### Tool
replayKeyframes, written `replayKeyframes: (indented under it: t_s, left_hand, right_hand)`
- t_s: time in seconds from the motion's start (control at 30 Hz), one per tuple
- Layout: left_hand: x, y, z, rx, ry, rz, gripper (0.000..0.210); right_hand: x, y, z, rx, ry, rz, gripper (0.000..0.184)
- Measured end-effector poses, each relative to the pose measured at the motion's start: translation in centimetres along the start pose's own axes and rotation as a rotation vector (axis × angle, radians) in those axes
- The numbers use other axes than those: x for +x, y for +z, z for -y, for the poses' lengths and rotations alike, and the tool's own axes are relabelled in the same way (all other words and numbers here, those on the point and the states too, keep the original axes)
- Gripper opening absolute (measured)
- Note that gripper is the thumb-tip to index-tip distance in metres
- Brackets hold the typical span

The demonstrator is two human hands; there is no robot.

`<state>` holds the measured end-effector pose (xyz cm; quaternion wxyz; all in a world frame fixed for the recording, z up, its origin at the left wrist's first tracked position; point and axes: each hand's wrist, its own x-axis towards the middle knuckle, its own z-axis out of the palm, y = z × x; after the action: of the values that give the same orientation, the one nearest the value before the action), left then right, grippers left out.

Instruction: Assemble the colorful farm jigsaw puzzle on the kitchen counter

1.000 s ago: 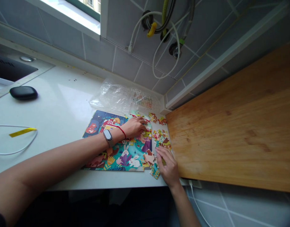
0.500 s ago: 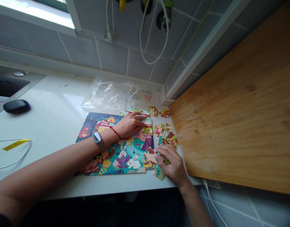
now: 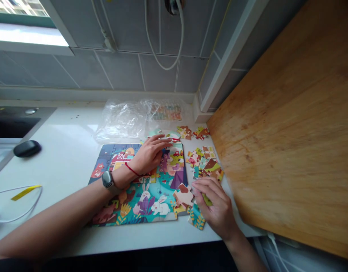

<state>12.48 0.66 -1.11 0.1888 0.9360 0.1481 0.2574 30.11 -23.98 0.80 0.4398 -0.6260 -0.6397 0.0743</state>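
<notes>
The partly assembled jigsaw puzzle [image 3: 145, 206] lies flat on the counter, showing rabbits, plants and a purple tent. Over its upper edge, my left hand [image 3: 149, 155] reaches with fingers stretched out, their tips beside a piece with a red vehicle [image 3: 175, 139]. At the puzzle's right side, my right hand [image 3: 215, 202] is bent, thumb and forefinger slightly apart, with nothing visible between their tips. Those tips are close to a brown-and-white cow piece [image 3: 184, 195] that overlaps the puzzle's edge. A teal piece with yellow leaves [image 3: 196, 217] lies below my right thumb.
Several loose puzzle pieces [image 3: 206, 166] lie between the puzzle and an upright wooden board [image 3: 281, 132]. Clear plastic packaging [image 3: 121, 119] rests behind the puzzle. To the left are a black computer mouse [image 3: 27, 149], a white cable with a yellow tag [image 3: 25, 192] and a sink [image 3: 15, 124].
The camera view has shifted, so the counter sits lower in the picture. My left hand has drawn back slightly to the left over the puzzle. My right hand stays by the cow piece.
</notes>
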Motion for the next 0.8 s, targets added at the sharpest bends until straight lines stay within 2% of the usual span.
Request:
replayKeyframes:
  t_s: [0.17, 0.3, 0.53, 0.63, 0.73, 0.8]
  left_hand:
    - [0.03, 0.16, -0.08, 0.020, 0.025, 0.082, 0.047]
    - [0.11, 0.07, -0.33, 0.015, 0.011, 0.093, 0.041]
    - [0.34, -0.11, -0.68, 0.013, -0.025, 0.102, 0.038]
    - [0.49, -0.08, -0.70, 0.012, -0.028, 0.086, 0.035]
    - [0.54, -0.07, -0.68, 0.016, -0.042, 0.090, 0.033]
    - [0.51, -0.07, -0.66, 0.017, -0.046, 0.089, 0.034]
  right_hand:
    - [-0.27, -0.44, -0.50, 0.026, 0.102, -0.082, 0.023]
    - [-0.37, -0.73, -0.56, 0.037, 0.174, -0.125, 0.021]
    - [-0.63, -1.02, -0.68, 0.061, 0.209, -0.125, 0.021]
    - [-0.41, -0.99, -0.43, 0.052, 0.105, -0.007, 0.024]
    - [-0.17, -0.55, -0.10, -0.031, -0.037, 0.218, 0.050]
    - [-0.10, -0.14, -0.01, -0.092, -0.059, 0.293, 0.057]
